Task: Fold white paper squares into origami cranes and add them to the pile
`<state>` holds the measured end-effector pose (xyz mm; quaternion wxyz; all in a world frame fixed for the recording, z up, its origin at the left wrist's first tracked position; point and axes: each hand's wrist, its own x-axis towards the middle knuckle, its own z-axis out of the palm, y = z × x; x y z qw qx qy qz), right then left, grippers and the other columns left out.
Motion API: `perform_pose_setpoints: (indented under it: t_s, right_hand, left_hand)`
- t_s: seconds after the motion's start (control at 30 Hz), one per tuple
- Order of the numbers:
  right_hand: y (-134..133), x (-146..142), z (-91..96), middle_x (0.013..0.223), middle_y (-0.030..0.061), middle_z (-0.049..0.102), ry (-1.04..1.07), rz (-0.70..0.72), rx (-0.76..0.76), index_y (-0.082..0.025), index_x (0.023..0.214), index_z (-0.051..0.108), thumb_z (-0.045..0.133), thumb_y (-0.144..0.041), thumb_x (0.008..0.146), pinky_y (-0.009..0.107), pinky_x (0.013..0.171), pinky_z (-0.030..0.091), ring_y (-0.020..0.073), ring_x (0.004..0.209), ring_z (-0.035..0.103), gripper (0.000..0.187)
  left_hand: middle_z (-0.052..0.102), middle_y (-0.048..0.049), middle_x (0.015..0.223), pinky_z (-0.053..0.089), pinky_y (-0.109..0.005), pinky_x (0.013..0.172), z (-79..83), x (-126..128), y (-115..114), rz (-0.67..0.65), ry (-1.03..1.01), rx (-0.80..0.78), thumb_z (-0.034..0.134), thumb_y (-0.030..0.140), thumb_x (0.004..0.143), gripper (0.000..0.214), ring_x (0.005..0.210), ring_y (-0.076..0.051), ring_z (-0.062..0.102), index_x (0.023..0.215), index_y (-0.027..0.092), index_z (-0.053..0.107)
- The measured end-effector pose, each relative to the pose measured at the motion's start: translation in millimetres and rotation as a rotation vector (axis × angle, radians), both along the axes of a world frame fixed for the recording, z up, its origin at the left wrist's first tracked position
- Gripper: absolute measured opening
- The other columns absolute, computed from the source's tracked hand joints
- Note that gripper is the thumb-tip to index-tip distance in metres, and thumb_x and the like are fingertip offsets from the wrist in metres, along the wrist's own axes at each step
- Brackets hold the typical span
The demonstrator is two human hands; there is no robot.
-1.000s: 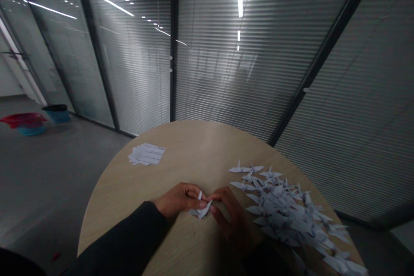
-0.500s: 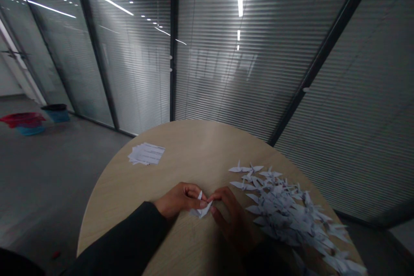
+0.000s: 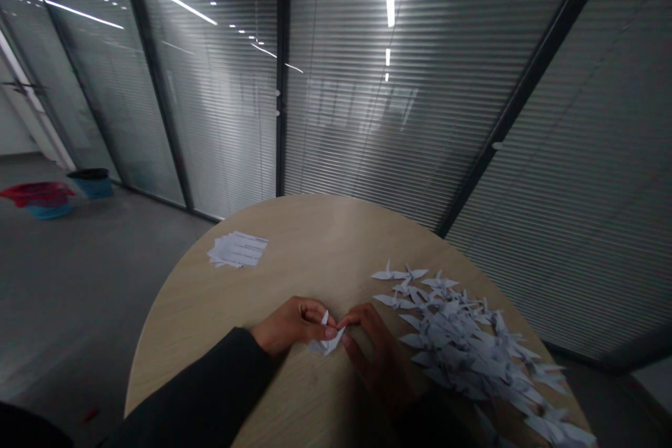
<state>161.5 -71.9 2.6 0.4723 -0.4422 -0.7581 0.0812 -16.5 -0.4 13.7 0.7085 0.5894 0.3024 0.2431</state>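
A small white origami paper crane point(image 3: 326, 340) sits at the near edge of a round wooden table point(image 3: 315, 238), pinched between my two hands. My left hand point(image 3: 294, 325) grips it from the left with thumb and fingers. My right hand point(image 3: 376, 357) holds its right side with the fingertips. Part of the crane is hidden by my fingers. Just right of my right hand lies a large loose heap of folded white paper cranes point(image 3: 462, 343). Farther up the table, left of centre, rests a stack of paper slips point(image 3: 238, 250) with printed lines.
Glass partitions with slatted blinds point(image 3: 399, 119) stand behind the table. A red basin on a blue tub point(image 3: 38, 196) and a blue bin with a black liner point(image 3: 92, 183) stand on the grey floor point(image 3: 78, 294) at the far left. A small red object point(image 3: 90, 414) lies on it.
My hands stay on the crane with only slight finger shifts. The camera view has moved very slightly.
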Motion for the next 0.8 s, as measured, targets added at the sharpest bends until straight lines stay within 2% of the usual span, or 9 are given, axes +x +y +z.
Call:
perform_pose_setpoints:
  t_s: [0.37, 0.53, 0.8]
  right_hand:
    - [0.1, 0.8, -1.3, 0.085, 0.0024, 0.055, -0.003, -0.006, -0.003, -0.023, 0.089, 0.053, 0.048, -0.017, 0.086, 0.029, 0.07, 0.048, 0.0176, 0.08, 0.057, 0.008]
    - [0.3, 1.9, -3.3, 0.084, 0.0023, 0.053, -0.027, -0.014, 0.008, -0.023, 0.088, 0.051, 0.047, -0.019, 0.088, 0.03, 0.07, 0.047, 0.0178, 0.079, 0.055, 0.006]
    - [-0.7, 0.6, -4.4, 0.085, 0.003, 0.052, -0.087, -0.063, 0.043, -0.023, 0.089, 0.051, 0.047, -0.018, 0.087, 0.031, 0.068, 0.047, 0.0184, 0.079, 0.055, 0.007]
  left_hand:
    - [0.066, 0.0003, 0.066, 0.036, -0.024, 0.06, -0.7, 0.4, -0.8, 0.0, 0.018, -0.003, 0.086, 0.042, 0.053, 0.037, 0.058, -0.011, 0.053, 0.073, 0.014, 0.071]
    - [0.066, 0.0002, 0.064, 0.035, -0.023, 0.056, -1.0, 1.5, -2.0, -0.014, 0.029, -0.028, 0.087, 0.046, 0.05, 0.041, 0.054, -0.009, 0.052, 0.07, 0.013, 0.071]
    - [0.067, -0.0011, 0.064, 0.04, -0.025, 0.058, -3.6, 1.7, -4.0, -0.024, 0.05, -0.029, 0.085, 0.047, 0.053, 0.041, 0.056, -0.012, 0.055, 0.073, 0.013, 0.074]
